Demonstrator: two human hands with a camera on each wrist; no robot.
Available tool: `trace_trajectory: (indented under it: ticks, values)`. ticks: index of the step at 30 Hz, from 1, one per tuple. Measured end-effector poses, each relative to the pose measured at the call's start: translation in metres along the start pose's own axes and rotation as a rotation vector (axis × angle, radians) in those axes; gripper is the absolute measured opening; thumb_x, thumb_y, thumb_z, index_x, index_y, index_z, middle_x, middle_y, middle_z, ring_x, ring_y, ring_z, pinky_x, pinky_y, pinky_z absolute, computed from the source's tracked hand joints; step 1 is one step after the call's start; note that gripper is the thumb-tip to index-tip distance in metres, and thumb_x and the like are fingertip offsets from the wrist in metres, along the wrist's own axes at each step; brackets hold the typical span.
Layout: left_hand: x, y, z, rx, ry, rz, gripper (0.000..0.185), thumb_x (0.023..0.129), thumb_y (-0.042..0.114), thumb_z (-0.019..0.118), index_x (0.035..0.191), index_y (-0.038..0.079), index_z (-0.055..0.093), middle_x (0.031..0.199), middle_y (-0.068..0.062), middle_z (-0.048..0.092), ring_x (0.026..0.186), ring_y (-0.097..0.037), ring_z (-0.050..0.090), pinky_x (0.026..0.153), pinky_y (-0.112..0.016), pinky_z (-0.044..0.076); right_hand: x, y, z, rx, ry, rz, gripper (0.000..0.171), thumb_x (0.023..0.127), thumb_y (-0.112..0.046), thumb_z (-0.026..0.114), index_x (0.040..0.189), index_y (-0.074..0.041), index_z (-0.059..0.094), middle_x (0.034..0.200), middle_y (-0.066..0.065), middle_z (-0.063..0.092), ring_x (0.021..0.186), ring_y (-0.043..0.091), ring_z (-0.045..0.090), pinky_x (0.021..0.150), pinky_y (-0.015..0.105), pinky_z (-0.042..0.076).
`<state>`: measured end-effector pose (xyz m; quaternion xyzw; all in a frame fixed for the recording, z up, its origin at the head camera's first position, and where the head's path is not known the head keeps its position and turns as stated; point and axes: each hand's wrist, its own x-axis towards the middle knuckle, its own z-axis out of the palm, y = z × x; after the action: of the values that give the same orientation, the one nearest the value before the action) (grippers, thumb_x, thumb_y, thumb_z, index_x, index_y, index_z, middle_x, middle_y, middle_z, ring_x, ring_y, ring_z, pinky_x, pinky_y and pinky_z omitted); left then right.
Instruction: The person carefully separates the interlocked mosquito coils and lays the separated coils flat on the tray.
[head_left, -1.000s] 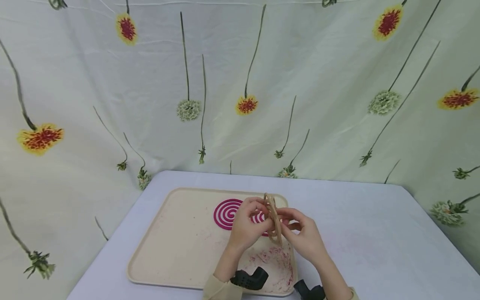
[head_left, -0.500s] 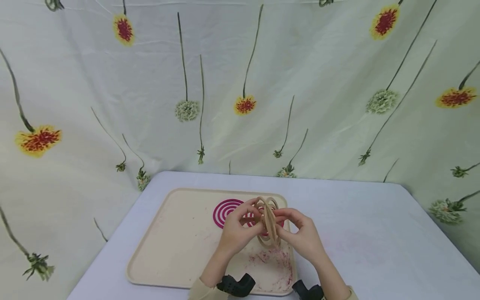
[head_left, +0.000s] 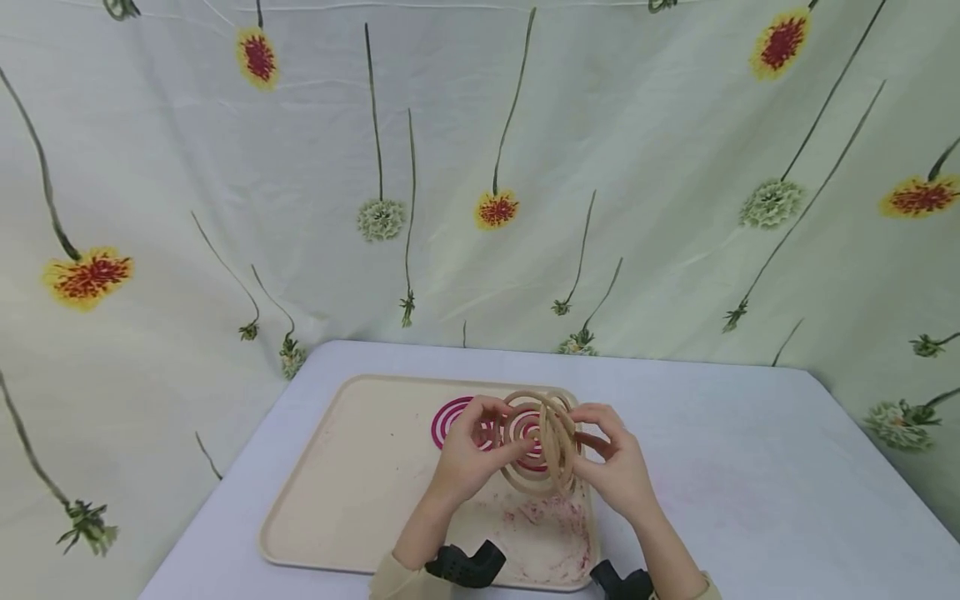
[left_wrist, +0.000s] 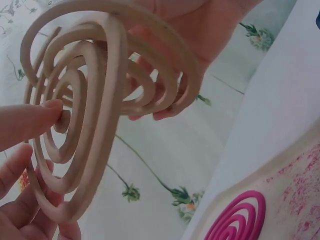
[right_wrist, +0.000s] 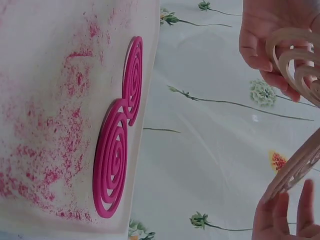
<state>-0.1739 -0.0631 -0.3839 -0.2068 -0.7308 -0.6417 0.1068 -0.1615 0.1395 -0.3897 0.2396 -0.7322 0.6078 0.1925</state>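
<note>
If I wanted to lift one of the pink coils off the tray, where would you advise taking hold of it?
Probably by the outer ring of the pink coil, pinched at its free edge from above. It lies flat on the tray, its thin spiral looks brittle, and pink crumbs nearby suggest it breaks easily.

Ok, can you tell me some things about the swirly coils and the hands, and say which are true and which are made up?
1. Both hands hold the beige coils above the tray. True: the left hand and right hand each grip them.
2. The pink coils are in the left hand. False: they lie flat on the tray.
3. The tray has pink dust on it. True.
4. The beige coils are still one flat disc. False: the two spirals are tilted apart from each other.
5. The tray sits on a black table. False: the table is pale.
</note>
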Motion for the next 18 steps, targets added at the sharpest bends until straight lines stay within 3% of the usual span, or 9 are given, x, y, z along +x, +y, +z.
trace_trajectory:
  ticks: [4, 9, 12, 15, 18]
  values:
    - [0.002, 0.002, -0.011, -0.078, -0.019, -0.017, 0.039, 0.075, 0.001, 0.077, 0.108, 0.002, 0.057, 0.102, -0.013, 0.055, 0.087, -0.021, 0.049, 0.070, -0.017, 0.046, 0.000, 0.002, -0.004, -0.041, -0.024, 0.036, 0.049, 0.073, 0.011, 0.071, 0.117, -0.003, 0.057, 0.132, 0.014, 0.044, 0.111, 0.014, 0.050, 0.082, 0.031, 0.050]
    - [0.003, 0.004, -0.024, -0.161, 0.020, -0.050, 0.035, 0.078, -0.007, 0.071, 0.110, -0.003, 0.057, 0.106, -0.019, 0.060, 0.093, -0.017, 0.059, 0.077, -0.019, 0.051, 0.000, 0.000, -0.015, 0.028, -0.050, 0.148, 0.048, 0.078, 0.002, 0.073, 0.121, 0.001, 0.052, 0.113, 0.022, 0.060, 0.082, 0.014, 0.065, 0.062, 0.029, 0.055]
    - [0.003, 0.003, -0.031, -0.196, -0.011, -0.072, 0.031, 0.080, -0.004, 0.069, 0.109, -0.004, 0.058, 0.107, -0.016, 0.063, 0.092, -0.016, 0.062, 0.077, -0.021, 0.052, 0.001, -0.002, -0.022, 0.080, -0.089, 0.195, 0.045, 0.080, 0.000, 0.072, 0.119, 0.003, 0.051, 0.099, 0.021, 0.065, 0.070, 0.014, 0.065, 0.055, 0.029, 0.055]
    - [0.002, 0.000, -0.036, -0.245, -0.137, -0.063, 0.025, 0.084, 0.000, 0.066, 0.106, -0.008, 0.058, 0.099, -0.010, 0.064, 0.081, -0.013, 0.061, 0.067, -0.019, 0.051, 0.001, -0.003, -0.026, 0.121, -0.125, 0.209, 0.038, 0.082, 0.001, 0.069, 0.114, 0.003, 0.051, 0.085, 0.012, 0.067, 0.063, 0.011, 0.062, 0.050, 0.025, 0.052]
    - [0.000, -0.002, -0.041, -0.280, -0.344, -0.041, 0.024, 0.087, 0.001, 0.064, 0.107, -0.011, 0.059, 0.096, -0.008, 0.064, 0.075, -0.010, 0.057, 0.061, -0.019, 0.049, 0.002, -0.002, -0.029, 0.159, -0.155, 0.187, 0.029, 0.083, 0.002, 0.067, 0.109, 0.005, 0.052, 0.084, 0.003, 0.068, 0.059, 0.007, 0.058, 0.048, 0.022, 0.049]
